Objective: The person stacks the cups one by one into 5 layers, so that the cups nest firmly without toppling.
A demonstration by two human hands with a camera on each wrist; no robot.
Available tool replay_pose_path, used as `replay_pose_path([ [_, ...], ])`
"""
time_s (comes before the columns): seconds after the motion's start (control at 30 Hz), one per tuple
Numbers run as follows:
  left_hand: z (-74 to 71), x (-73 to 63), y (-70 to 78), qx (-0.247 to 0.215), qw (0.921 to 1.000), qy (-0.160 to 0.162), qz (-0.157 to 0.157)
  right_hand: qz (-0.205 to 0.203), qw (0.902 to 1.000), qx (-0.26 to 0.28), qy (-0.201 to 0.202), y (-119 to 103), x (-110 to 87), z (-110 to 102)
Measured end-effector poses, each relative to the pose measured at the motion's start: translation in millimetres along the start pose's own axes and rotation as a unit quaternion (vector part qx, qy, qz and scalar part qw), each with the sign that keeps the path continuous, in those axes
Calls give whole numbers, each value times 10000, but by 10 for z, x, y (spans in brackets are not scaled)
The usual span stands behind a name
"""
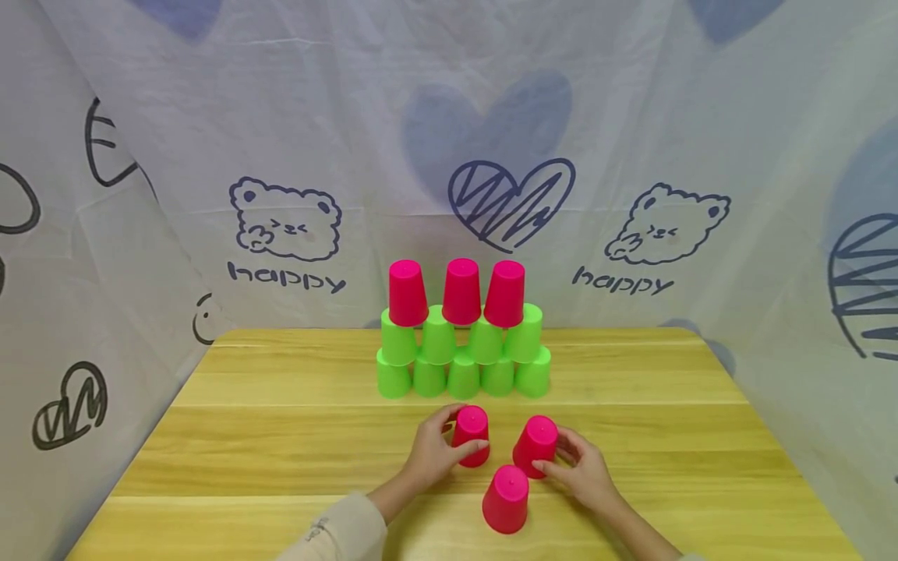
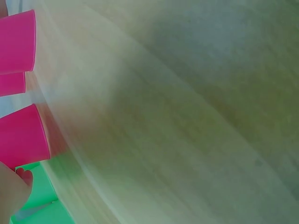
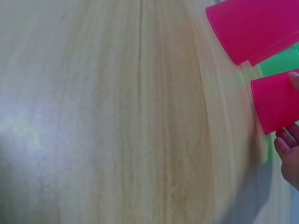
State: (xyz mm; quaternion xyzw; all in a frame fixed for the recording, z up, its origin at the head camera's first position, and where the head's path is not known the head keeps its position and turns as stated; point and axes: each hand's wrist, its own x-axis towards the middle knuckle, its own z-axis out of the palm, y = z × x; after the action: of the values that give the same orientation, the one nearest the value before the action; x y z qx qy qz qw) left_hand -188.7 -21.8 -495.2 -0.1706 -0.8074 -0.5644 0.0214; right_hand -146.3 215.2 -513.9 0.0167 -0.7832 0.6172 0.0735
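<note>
Three upside-down pink cups are in front of me on the wooden table. My left hand [image 1: 435, 452] grips the left pink cup [image 1: 472, 428], thumb across its near side and fingers round the back. In the left wrist view that cup [image 2: 22, 135] shows beside part of the hand [image 2: 13, 191]. My right hand [image 1: 584, 470] holds the right pink cup [image 1: 536, 444], which leans slightly, between thumb and fingers; the right wrist view shows this cup [image 3: 279, 100] too. Nearest me, between the hands, the third pink cup [image 1: 507, 502] is untouched.
Behind the hands stands a stack of upside-down green cups [image 1: 464, 375] in two rows, with several in each. On top are three pink cups [image 1: 461, 292], the left one set apart from the other two. A printed white cloth [image 1: 393, 179] hangs behind the table [image 1: 281, 436].
</note>
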Motion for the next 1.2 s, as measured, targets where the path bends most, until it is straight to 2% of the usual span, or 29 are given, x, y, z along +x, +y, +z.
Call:
replay_pose_path([
  [0.3, 29, -22, -52, -228, 9994, -148, -232, 38, 9999, -100, -52, -27, 7, 13],
  [0.53, 35, -41, -151, -120, 9995, -225, -177, 205, 9996, -122, -161, -1, 10, 2],
  [1.0, 1, -74, -193, 242, 9993, -289, 52, 252, 9990, -301, -215, 26, 23, -1],
  [1.2, -19, -61, -184, 209, 9993, -300, -61, 278, 9988, -332, -214, 12, 33, -10],
])
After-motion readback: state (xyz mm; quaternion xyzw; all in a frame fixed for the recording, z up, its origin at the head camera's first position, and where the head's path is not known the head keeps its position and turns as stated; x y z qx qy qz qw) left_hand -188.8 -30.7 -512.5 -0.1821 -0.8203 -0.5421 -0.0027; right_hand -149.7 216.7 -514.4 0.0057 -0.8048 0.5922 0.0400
